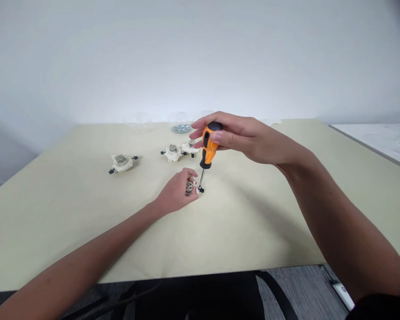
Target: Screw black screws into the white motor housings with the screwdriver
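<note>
My right hand (233, 138) grips an orange-and-black screwdriver (208, 144) by its handle, upright above the table. Its steel shaft reaches down to a small black screw (200, 189) at the edge of a white plastic part with a grey metal centre (189, 187). My left hand (175, 192) lies over that part and holds it against the tabletop, hiding much of it. Several similar white parts with black screws (121, 162) stand farther off, left of and behind my hands.
A shallow clear dish holding silvery screws (181, 128) stands at the far edge of the beige tabletop (53, 222), with faint clear containers beside it. A white surface (370, 142) adjoins the table at the right. A pale wall rises behind.
</note>
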Demonstrator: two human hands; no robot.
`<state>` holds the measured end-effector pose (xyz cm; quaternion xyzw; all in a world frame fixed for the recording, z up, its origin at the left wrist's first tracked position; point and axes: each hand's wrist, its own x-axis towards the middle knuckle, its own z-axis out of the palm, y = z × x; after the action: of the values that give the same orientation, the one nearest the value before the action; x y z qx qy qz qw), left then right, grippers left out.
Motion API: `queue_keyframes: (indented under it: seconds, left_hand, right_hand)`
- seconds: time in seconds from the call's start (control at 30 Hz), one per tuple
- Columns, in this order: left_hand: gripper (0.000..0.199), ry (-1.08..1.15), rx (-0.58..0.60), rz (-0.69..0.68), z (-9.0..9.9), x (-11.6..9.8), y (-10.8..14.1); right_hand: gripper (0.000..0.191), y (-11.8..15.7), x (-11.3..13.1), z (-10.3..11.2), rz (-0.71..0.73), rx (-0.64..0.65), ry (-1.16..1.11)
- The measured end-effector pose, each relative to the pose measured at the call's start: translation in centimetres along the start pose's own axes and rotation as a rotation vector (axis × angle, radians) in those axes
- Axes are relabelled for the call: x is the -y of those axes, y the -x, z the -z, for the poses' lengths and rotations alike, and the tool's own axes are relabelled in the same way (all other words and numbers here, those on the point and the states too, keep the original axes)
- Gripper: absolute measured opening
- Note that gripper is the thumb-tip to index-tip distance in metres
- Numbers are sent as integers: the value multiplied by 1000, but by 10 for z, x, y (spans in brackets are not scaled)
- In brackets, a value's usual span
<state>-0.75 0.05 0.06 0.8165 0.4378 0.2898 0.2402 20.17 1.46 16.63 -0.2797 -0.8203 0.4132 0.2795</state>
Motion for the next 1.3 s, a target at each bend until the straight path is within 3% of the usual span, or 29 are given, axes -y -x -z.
queue_keyframes:
  seconds: [0.1,0.4,0.5,0.57,0.7,0.8,1.3]
  left_hand:
    - [34,-7,-14,-11,-2,1,0]
    - [34,-1,4,-4,1,0,1]
    - [34,2,6,-1,0,2,1]
    - [34,11,2,4,0,3,1]
    - [33,24,-15,24,1,2,-1]
    - [32,45,-20,39,2,1,-2]
    - [32,34,-44,35,1,-1,-2]
  right_hand:
    - [31,1,0,-1,31,-27,28]
    - [23,-7,-10,-17,60,-412,432]
    - [24,-10,-14,-21,75,-487,481]
    - [23,-9,-13,-20,63,-421,371]
    - [23,-2,-8,-13,53,-107,58]
    - [16,2,-7,-7,26,-1,-3]
    - [38,-1,-16,-13,58,-90,-29]
